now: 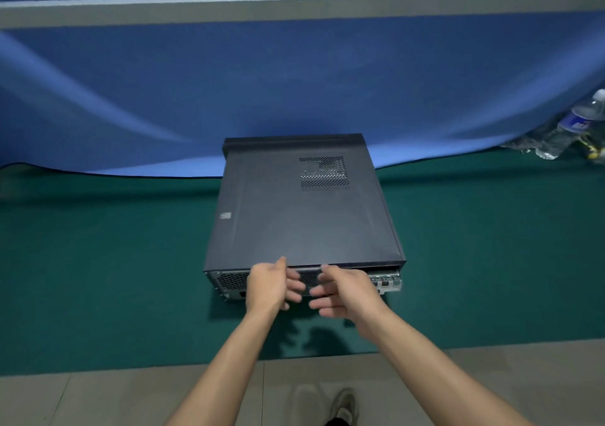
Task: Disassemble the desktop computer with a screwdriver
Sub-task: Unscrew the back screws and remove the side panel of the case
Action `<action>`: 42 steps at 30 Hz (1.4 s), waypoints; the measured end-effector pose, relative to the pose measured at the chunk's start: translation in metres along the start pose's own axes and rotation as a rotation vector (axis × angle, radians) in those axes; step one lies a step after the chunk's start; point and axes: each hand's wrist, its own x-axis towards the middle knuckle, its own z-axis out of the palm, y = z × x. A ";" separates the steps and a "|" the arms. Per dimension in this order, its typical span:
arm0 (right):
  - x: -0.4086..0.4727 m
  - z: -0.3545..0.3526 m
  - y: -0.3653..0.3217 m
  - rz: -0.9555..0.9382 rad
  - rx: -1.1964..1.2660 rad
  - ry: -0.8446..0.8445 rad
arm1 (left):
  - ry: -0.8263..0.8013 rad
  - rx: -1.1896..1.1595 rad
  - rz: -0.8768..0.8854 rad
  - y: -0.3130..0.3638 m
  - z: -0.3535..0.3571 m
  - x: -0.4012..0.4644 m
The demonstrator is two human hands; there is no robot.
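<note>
A black desktop computer case (304,209) lies flat on a green mat (114,278), its rear panel with vents and slots facing me. A mesh vent (323,173) sits in its top side panel. My left hand (271,286) is at the near edge of the panel, thumb up against the edge, fingers spread and blurred in front of the rear face. My right hand (343,289) is just right of it, thumb at the same edge, fingers extended toward the left hand. Neither hand holds anything. No screwdriver is in view.
A blue cloth (294,81) hangs behind the case and drapes onto the mat. A clear plastic water bottle (579,121) lies at the far right with some crumpled plastic. Tiled floor (98,399) and a shoe (343,406) show below the mat's near edge.
</note>
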 end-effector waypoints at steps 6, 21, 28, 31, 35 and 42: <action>0.007 0.030 0.002 0.152 0.307 -0.032 | -0.223 -0.263 -0.325 -0.014 -0.030 -0.005; 0.053 0.063 0.015 0.157 0.715 0.374 | -0.128 -0.333 -0.418 0.005 -0.008 0.016; 0.046 0.062 0.028 0.023 0.742 0.344 | 0.055 -0.482 -0.331 0.001 0.002 0.007; 0.042 0.062 0.031 0.043 0.755 0.320 | 0.021 -0.516 -0.313 -0.001 -0.002 0.006; 0.037 0.055 0.025 0.094 0.620 0.297 | -0.078 -0.437 -0.321 0.002 -0.009 0.002; 0.021 0.055 -0.006 0.058 0.527 0.313 | -0.084 -0.481 -0.167 0.014 -0.047 -0.016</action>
